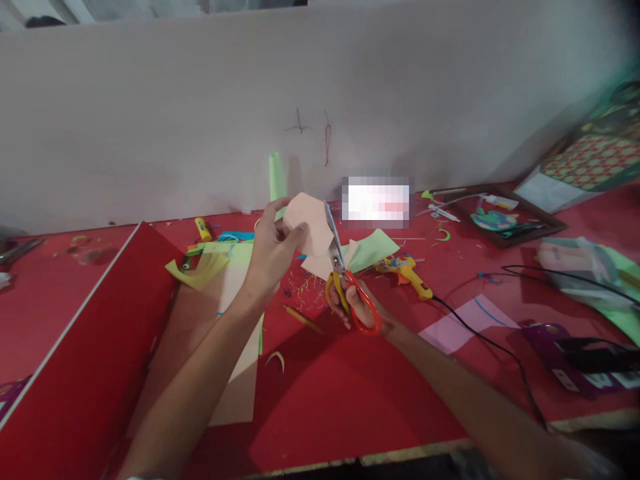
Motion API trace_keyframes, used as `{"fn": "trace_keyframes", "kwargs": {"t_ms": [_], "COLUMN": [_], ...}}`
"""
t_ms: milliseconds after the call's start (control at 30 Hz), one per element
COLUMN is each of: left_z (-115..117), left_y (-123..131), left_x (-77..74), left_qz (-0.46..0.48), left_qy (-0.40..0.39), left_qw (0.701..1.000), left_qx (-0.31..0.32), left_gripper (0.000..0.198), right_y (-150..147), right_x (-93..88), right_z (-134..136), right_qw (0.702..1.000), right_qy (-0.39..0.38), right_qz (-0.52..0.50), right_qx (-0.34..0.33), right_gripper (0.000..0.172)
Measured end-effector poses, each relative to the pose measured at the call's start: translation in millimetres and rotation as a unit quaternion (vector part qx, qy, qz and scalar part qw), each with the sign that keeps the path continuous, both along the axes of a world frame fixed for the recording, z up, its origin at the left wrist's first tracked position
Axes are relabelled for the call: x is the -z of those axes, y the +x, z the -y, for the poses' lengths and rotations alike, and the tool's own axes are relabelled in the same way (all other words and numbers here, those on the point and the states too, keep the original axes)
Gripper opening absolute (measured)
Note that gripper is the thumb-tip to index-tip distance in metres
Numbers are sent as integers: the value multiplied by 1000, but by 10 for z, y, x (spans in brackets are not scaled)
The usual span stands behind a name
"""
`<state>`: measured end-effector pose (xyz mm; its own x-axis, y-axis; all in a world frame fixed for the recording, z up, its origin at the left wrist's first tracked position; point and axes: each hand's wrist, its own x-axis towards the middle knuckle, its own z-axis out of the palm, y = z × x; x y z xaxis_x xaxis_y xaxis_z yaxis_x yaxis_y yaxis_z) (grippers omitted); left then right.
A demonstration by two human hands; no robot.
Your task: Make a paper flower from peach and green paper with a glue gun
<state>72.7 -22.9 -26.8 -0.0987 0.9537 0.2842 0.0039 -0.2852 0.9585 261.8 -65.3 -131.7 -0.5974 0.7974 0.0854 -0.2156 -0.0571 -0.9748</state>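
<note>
Peach-coloured card piece (313,217), cut to a rounded, angular outline, is held up above the middle of the desk (345,407), which is covered in red. The left hand (280,233) pinches it by its left side, thumb pressed on the near face and fingers curled behind. The right hand (357,298) is closed around the scissors (336,262), with the thumb through the red loop and fingers at the yellow one; the blades point away, along the right edge of the card piece.

Below the hands, thin coloured clippings (307,291) are scattered, with a pencil (303,319) on their near side and a curled pale scrap (281,361) nearer still. A light green sheet (380,245) lies just beyond the scissors to the right, and beside it a yellow glue gun (414,277) trails a black cable (480,340) across a pink sheet (447,331). On the far right, a dark brown tray (545,219) holds small items, while a purple box (540,340) sits nearer. To the left, a large peach sheet (237,397) lies partly under the left forearm, next to a standing red panel (100,327). A green paper cone (275,177) stands near the pale wall (200,120).
</note>
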Motion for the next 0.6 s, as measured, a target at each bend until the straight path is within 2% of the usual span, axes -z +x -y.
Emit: {"fn": "trace_keyframes", "kwargs": {"t_ms": [233,467,600], "left_z": [44,37,50], "left_y": [20,16,9], "left_x": [-18,60,10], "left_qz": [-1,-25,-24], "left_qy": [-11,-23,-27], "left_qw": [1000,999,999], "left_qx": [25,31,30], "left_gripper": [54,51,52], "right_y": [-15,-15,-15], "right_x": [-38,65,52], "right_z": [-6,-32,-45], "right_qw": [999,1000,999], "right_qy": [28,15,33], "right_qz": [15,-18,3], "right_qx": [13,19,24], "right_gripper": [69,66,67]}}
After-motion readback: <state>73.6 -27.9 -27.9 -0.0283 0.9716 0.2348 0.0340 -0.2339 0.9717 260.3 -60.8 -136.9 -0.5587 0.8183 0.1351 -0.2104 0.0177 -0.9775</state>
